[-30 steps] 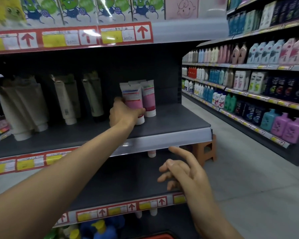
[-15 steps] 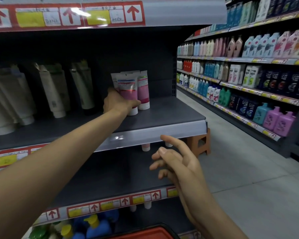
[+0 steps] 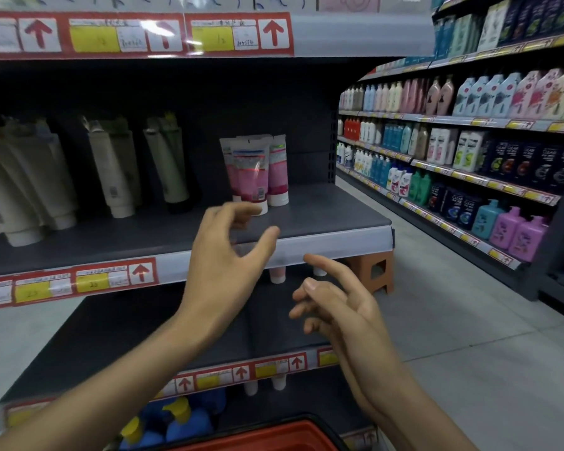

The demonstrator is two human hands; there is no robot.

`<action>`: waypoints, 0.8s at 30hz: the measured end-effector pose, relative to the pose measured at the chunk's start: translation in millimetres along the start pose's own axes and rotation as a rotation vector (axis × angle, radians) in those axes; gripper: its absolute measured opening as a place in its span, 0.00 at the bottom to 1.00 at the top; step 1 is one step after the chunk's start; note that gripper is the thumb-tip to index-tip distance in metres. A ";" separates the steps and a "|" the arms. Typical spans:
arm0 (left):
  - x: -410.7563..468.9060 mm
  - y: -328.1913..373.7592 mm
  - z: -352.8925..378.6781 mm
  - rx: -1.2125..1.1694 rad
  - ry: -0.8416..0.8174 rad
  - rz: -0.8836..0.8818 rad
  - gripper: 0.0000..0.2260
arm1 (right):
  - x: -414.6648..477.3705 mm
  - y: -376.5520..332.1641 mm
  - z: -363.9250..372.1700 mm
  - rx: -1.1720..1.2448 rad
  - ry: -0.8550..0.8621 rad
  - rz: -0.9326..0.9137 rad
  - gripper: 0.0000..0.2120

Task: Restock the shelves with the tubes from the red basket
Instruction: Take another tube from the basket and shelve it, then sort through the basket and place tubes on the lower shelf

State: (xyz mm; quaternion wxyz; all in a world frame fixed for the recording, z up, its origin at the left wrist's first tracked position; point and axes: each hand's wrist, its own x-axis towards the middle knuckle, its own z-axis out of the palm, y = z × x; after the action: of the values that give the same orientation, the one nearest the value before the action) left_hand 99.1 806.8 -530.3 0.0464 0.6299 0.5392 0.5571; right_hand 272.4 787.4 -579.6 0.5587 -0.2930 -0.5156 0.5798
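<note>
At the bottom edge of the view, only the rim of the red basket (image 3: pixel 267 434) showed. Its contents were hidden, so the number of tubes left to shelve could not be determined. Above it, the right hand (image 3: pixel 349 314) hung with fingers relaxed and spread, holding nothing. The left hand (image 3: pixel 228 255) hovered just before the front edge of the middle shelf (image 3: pixel 332 219), fingers loosely curved and apart, also holding nothing. Behind it, a small cluster of pink tubes (image 3: pixel 251 177) stood cap-down toward the right end of that shelf, set back from the front edge and touching one another. This placement appeared complete, and the bare right end suggested further stocking. White and green tubes (image 3: pixel 111 170) occupied the left portion. No obstruction to the approach was apparent. An orange stool (image 3: pixel 372 271) stood on the floor beyond the shelf's right corner, and bottles (image 3: pixel 469 151) lined the far aisle.
</note>
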 end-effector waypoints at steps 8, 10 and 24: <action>-61.3 5.3 -48.1 -0.270 -0.097 -0.170 0.09 | -18.5 3.6 14.3 -0.028 -0.041 0.003 0.14; -75.2 2.4 -60.2 -0.310 -0.111 -0.184 0.10 | -23.0 4.4 19.5 -0.013 -0.058 0.003 0.14; -180.2 -74.4 -115.3 -0.404 -0.182 -0.472 0.10 | -77.9 55.5 36.4 -0.255 -0.222 0.211 0.12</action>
State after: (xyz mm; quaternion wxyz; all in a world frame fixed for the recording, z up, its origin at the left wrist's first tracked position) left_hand 2.2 643.3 -653.6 0.3463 0.5128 0.5428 0.5680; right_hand 235.8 712.2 -638.6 0.3926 -0.3480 -0.6098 0.5940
